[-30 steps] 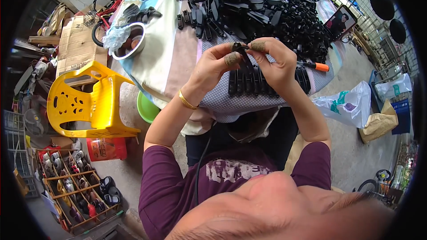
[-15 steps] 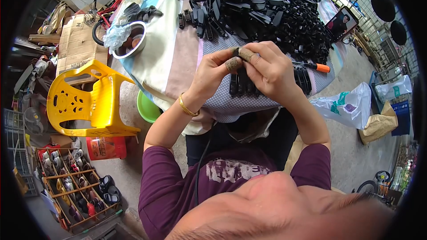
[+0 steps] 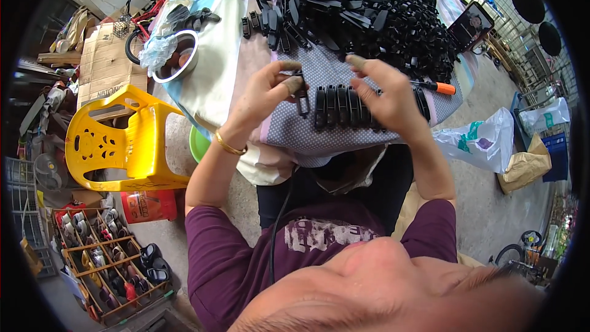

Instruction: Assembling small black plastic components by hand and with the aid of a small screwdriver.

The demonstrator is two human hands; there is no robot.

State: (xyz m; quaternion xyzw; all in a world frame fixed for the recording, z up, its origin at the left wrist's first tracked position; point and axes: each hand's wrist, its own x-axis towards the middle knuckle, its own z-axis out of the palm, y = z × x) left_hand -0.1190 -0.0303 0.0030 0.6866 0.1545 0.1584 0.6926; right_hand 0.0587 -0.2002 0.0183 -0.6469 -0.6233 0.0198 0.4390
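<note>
My left hand [image 3: 264,93] pinches a narrow black plastic piece [image 3: 302,104] between thumb and fingers, its lower end hanging over the dotted cloth [image 3: 289,132]. Tape wraps the thumb. To its right, my right hand [image 3: 392,95] has thumb and forefinger apart, with nothing visible between them; its other fingers are partly hidden. Below and behind that hand runs a row of similar black pieces [image 3: 332,107], set upright side by side. Beyond both hands lies a large heap of loose black plastic parts [image 3: 369,15].
An orange-handled tool [image 3: 445,88] lies right of my right hand, and a phone [image 3: 472,27] stands at the table's right edge. On the left are a white bowl [image 3: 192,64] with a plastic bag and a yellow chair [image 3: 138,141]. White bags [image 3: 485,138] sit at the right.
My hands were together over the cloth; now they are apart. The left has moved left with the black piece, the right slightly right, uncovering more of the row.
</note>
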